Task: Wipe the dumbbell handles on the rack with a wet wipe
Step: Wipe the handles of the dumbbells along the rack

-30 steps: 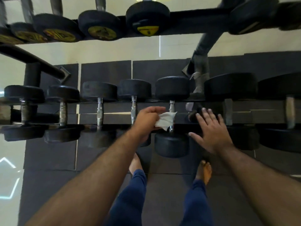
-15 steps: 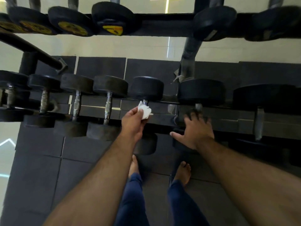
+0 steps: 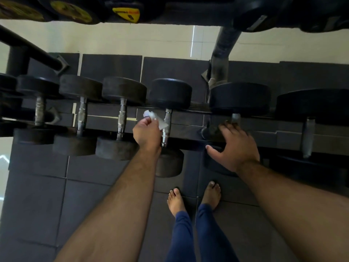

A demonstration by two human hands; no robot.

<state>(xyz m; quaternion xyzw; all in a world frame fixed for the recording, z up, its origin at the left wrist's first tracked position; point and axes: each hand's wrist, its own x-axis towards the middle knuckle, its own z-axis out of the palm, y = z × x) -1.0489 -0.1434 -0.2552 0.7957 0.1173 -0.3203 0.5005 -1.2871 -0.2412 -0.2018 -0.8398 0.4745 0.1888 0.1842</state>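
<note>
Black rubber-headed dumbbells lie in a row across the lower tier of the rack (image 3: 190,110), each steel handle spanning the gap between the front and rear rails. The left hand (image 3: 147,134) pinches a white wet wipe (image 3: 155,118) between thumb and curled fingers. The wipe's free corner touches the left side of the steel handle (image 3: 166,127) of the fifth dumbbell (image 3: 170,93) from the rack's left end. That hand sits over the front rail, between this handle and the handle of the fourth dumbbell (image 3: 124,91).

The right hand (image 3: 235,146) lies over the near head of the next, larger dumbbell (image 3: 239,97) to the right, thumb spread toward the left. Its fingertips (image 3: 226,126) reach toward that dumbbell's short visible handle (image 3: 236,117); they are in shadow, and whether they curl round anything cannot be told.

Further dumbbells (image 3: 39,86) occupy the left part of the tier, and one more, with a pale handle, (image 3: 306,137) rests near the right end. An upper tier (image 3: 188,14) along the top edge carries heads with yellow labels (image 3: 125,14).

Beneath, dark rubber floor tiles (image 3: 94,186) adjoin a pale floor (image 3: 113,38) behind the rack. Two bare feet (image 3: 176,202) and blue trouser legs (image 3: 181,237) stand in front of the rack.
</note>
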